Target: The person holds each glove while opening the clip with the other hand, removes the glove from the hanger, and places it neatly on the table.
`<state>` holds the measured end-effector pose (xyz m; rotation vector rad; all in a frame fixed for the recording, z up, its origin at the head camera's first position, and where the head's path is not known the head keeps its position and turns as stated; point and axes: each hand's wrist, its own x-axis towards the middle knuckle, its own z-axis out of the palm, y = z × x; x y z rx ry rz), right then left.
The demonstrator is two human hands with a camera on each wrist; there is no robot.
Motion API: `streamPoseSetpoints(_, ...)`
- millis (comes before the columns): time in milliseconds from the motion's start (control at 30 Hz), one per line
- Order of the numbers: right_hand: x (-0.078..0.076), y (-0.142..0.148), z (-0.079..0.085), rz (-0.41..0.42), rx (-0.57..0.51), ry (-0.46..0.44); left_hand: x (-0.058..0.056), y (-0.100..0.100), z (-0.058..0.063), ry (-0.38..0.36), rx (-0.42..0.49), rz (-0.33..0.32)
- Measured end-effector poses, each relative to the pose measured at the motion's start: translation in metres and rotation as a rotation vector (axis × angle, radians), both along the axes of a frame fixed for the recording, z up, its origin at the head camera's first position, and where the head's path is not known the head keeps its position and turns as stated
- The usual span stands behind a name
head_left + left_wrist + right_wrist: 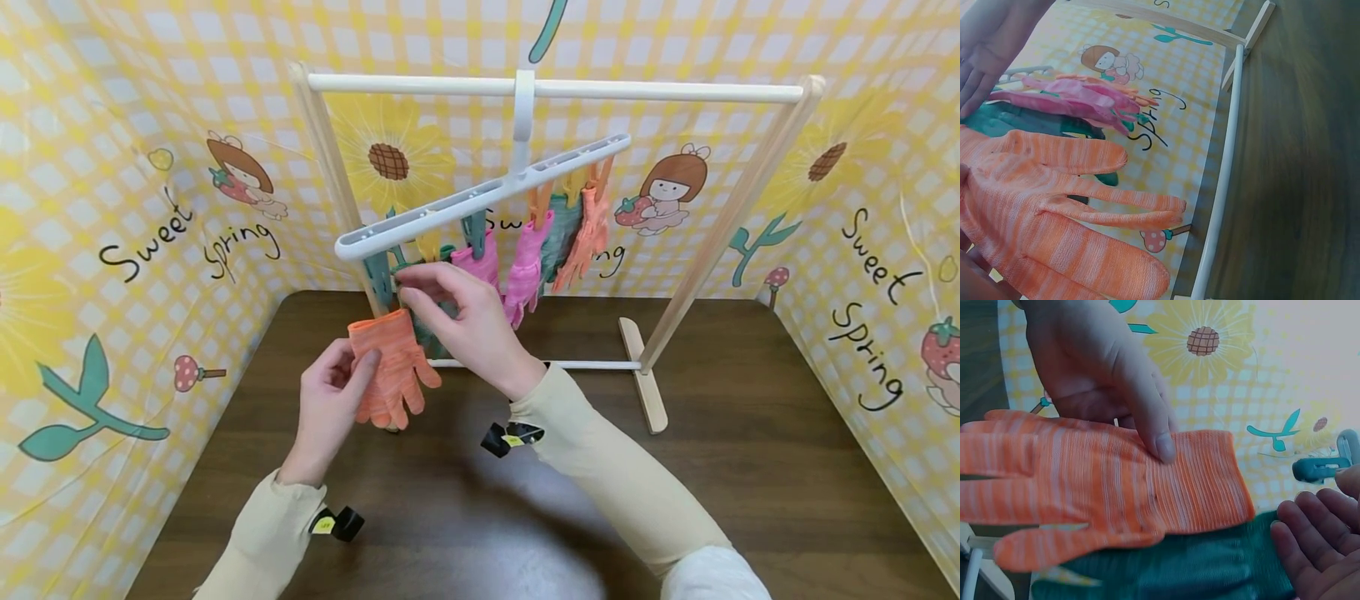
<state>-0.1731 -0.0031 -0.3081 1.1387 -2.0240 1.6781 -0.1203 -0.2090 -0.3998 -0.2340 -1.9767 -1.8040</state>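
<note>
My left hand (pixel 330 400) pinches an orange striped knit glove (pixel 390 358) near its cuff, thumb on the front, glove fingers pointing down. Just above the cuff hangs a teal clothespin (pixel 378 279), and a gap separates the two in the right wrist view. My right hand (pixel 472 321) is raised beside this clothespin, its fingers (pixel 1310 531) extended and thumb near the clip. Behind that hand hangs a green glove (pixel 1210 565), partly hidden, with the fingertips right at its cuff. A white clip hanger (pixel 442 200) slants above both hands.
Pink gloves (pixel 525 267), another green glove (pixel 562 237) and another orange glove (pixel 588 237) hang from clothespins farther along the hanger. A rack with a white top bar (pixel 637 89) and wooden posts holds it over the brown table (pixel 750 467). Patterned cloth surrounds the table.
</note>
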Motion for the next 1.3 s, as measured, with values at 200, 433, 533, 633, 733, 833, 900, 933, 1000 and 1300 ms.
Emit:
streamPoseSetpoints(200,0.006,0.012,-0.009,-0.048,0.037,0.021,0.004,-0.007,-0.004,-0.007,-0.012,0.031)
streamPoseSetpoints(433,0.011,0.027,-0.023,-0.058,0.049,0.032,0.006,-0.015,-0.008,-0.032,-0.015,0.051)
streamPoseSetpoints(533,0.011,0.034,-0.030,-0.072,0.060,0.033,0.006,-0.020,-0.010,-0.039,-0.051,0.077)
streamPoseSetpoints(633,0.010,0.041,-0.037,-0.082,0.064,0.020,0.005,-0.025,-0.012,-0.043,-0.071,0.088)
streamPoseSetpoints(733,0.009,0.047,-0.044,-0.081,0.064,-0.008,0.005,-0.031,-0.013,-0.052,-0.089,0.095)
streamPoseSetpoints(833,0.009,0.053,-0.050,-0.097,0.080,-0.036,0.004,-0.037,-0.016,-0.065,-0.116,0.111)
streamPoseSetpoints(900,0.009,0.056,-0.053,-0.121,0.099,-0.043,0.003,-0.041,-0.018,-0.067,-0.138,0.127)
streamPoseSetpoints(933,0.010,0.058,-0.055,-0.135,0.108,-0.044,0.002,-0.043,-0.019,-0.066,-0.151,0.137)
streamPoseSetpoints(1000,0.010,0.060,-0.057,-0.149,0.116,-0.050,0.001,-0.047,-0.022,-0.062,-0.180,0.159)
streamPoseSetpoints(1300,0.010,0.068,-0.065,-0.164,0.150,-0.110,-0.008,-0.067,-0.030,-0.031,-0.352,0.213)
